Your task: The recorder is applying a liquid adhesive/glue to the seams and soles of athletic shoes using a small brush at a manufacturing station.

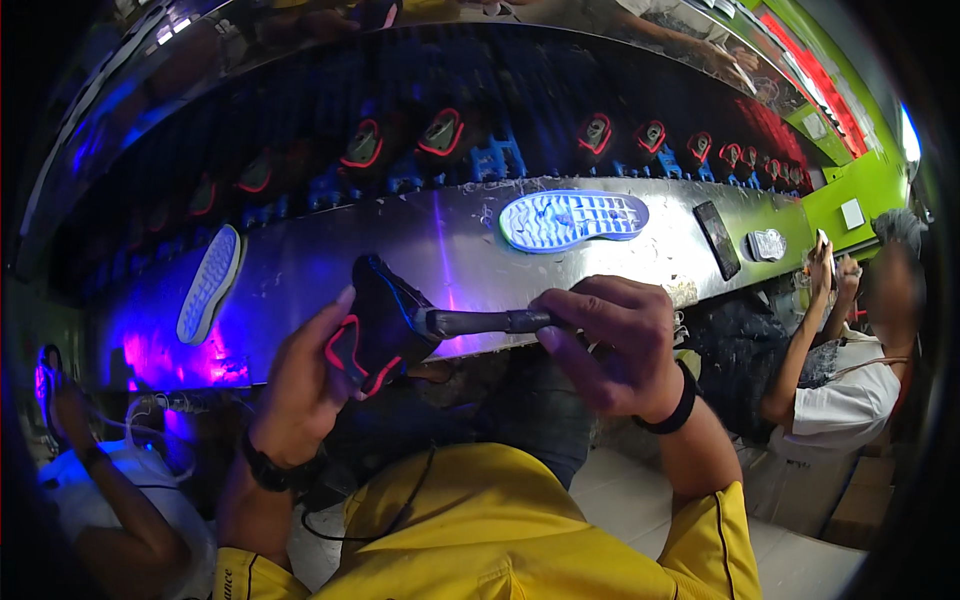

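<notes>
My left hand [305, 385] grips a black shoe upper [385, 315] with red trim and a thin blue line, holding it tilted above the bench's near edge. My right hand [615, 345] pinches the end of a narrow dark grey piece [475, 322] between thumb and fingers. This piece reaches across to the shoe upper's opening; whether it is attached there I cannot tell. Beyond my right hand, a white, ridged shoe sole [575, 220] lies on the metal bench. Another pale sole [210, 285] rests farther left under purple light.
Past the metal bench [390, 235], a row of dark shoe uppers with red trim [440, 132] stands on blue holders. A phone [716, 240] and a small grey-white sole-like piece [767, 245] lie at right. Co-workers sit to the right [840, 385] and left [130, 500].
</notes>
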`<state>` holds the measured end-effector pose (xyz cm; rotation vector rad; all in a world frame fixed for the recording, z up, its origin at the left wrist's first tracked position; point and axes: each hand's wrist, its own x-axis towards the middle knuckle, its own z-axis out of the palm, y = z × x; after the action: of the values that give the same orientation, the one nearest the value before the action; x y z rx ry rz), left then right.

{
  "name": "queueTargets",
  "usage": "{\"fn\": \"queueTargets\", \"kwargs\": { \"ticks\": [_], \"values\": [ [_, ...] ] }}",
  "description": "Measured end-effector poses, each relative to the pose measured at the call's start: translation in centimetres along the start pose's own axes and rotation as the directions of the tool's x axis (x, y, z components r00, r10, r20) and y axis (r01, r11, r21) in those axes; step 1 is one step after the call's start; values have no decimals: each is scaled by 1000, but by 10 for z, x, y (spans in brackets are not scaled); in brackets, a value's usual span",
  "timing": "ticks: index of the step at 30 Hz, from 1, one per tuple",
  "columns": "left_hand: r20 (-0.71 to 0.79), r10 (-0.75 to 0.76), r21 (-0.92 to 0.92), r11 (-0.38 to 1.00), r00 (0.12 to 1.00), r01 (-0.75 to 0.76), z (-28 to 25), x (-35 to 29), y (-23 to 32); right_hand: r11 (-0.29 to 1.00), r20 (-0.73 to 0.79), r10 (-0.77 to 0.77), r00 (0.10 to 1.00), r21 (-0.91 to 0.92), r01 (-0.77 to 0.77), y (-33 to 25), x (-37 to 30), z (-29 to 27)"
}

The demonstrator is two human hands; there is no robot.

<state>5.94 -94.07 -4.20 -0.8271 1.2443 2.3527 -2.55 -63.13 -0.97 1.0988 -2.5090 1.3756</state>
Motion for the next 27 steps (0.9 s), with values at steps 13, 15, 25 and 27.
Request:
{"fn": "queueTargets", "kwargs": {
  "ticks": [13, 15, 25, 27],
  "values": [
    [154, -309, -267, 902, 939, 340, 7, -5, -17, 970, -23, 20, 1000, 241, -14, 30, 8, 10],
    [151, -355, -295, 875, 923, 385, 22, -10, -12, 946, -10, 93, 996, 313, -85, 32, 4, 15],
    [264, -410, -405, 774, 873, 486, 23, -15, -17, 927, -19, 140, 990, 354, -124, 47, -24, 34],
    [259, -438, -403, 761, 861, 508, 22, -14, -18, 924, -19, 166, 986, 353, -148, 51, -32, 38]
  ]
}}
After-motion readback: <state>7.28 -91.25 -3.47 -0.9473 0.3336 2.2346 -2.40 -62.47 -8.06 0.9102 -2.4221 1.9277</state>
